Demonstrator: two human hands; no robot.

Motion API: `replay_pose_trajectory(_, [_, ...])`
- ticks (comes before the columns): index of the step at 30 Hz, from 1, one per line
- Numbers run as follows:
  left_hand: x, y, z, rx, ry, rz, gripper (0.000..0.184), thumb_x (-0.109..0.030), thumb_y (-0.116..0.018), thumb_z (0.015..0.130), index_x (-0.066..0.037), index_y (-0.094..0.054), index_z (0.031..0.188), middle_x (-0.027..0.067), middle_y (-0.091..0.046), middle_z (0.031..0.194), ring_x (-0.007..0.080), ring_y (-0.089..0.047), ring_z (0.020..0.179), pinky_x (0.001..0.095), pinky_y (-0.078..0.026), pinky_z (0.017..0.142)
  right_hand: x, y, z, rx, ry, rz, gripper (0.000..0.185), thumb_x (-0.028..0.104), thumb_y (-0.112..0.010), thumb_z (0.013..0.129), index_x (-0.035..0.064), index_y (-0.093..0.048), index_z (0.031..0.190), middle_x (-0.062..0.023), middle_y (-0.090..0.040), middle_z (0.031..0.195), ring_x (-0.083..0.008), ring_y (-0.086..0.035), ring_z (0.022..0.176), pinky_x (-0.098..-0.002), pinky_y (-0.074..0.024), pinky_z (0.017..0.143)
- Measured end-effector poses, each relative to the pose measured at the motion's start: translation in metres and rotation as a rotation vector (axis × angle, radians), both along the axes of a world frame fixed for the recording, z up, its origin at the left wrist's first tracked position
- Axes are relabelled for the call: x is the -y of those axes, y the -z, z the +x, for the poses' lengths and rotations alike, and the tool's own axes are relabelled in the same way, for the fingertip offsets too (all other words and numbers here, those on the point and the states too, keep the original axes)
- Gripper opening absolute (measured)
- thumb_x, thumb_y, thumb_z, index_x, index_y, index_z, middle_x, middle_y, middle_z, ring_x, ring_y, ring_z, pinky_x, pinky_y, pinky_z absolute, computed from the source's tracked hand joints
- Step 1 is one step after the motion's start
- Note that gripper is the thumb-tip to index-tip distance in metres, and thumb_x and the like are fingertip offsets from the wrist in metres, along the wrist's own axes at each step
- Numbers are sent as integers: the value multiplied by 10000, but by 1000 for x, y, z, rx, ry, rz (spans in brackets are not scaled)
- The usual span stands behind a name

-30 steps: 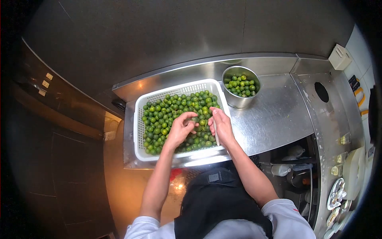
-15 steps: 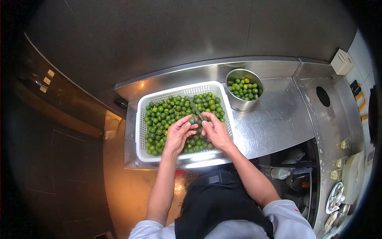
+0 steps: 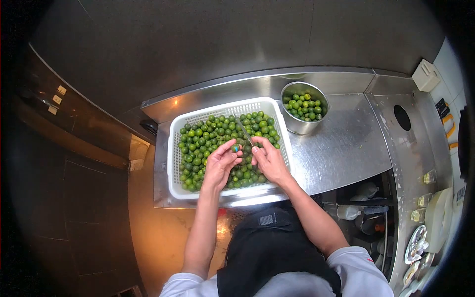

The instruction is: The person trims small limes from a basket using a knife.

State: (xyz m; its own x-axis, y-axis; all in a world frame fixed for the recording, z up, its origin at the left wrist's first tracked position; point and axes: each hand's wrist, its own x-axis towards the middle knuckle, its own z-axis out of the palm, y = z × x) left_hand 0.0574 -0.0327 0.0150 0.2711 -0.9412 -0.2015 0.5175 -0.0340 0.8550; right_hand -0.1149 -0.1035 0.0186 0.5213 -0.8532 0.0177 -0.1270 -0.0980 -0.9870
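My left hand (image 3: 220,164) pinches a small green lime (image 3: 236,148) with its fingertips; a blue glint shows on the fruit. In my right hand (image 3: 271,164) is a knife (image 3: 245,131), its narrow blade pointing up and away to the left. Both hands hover over a white plastic basket (image 3: 172,163) filled with loose green limes (image 3: 199,144). The knife's handle is mostly hidden by my right fingers. Between the lime and my right fingertips there is a small gap.
A round steel pot (image 3: 302,127) holding more limes stands behind the basket's right corner. Both rest on a steel counter (image 3: 341,148) with a raised back edge. Right of it is another steel surface with glasses (image 3: 418,216) and foil-covered dishes (image 3: 416,244). Shelves below hold bottles (image 3: 348,213).
My left hand and the lime have shifted slightly left and up, widening the gap to my right hand. The knife stays in my right hand at nearly the same angle.
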Motion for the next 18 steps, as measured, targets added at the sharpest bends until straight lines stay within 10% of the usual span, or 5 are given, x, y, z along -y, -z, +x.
replay_pose_trajectory(18, [-1,10,8,17,0,-48,229,-232,-537,979,-16,-601,1020,114,-634,965,146,-531,742,248,-471,608,0,-8,-1,-39,13,26,354,228,-508,974,22,-513,1262,-104,-649,682,-202,-654,655,-352,-495,650])
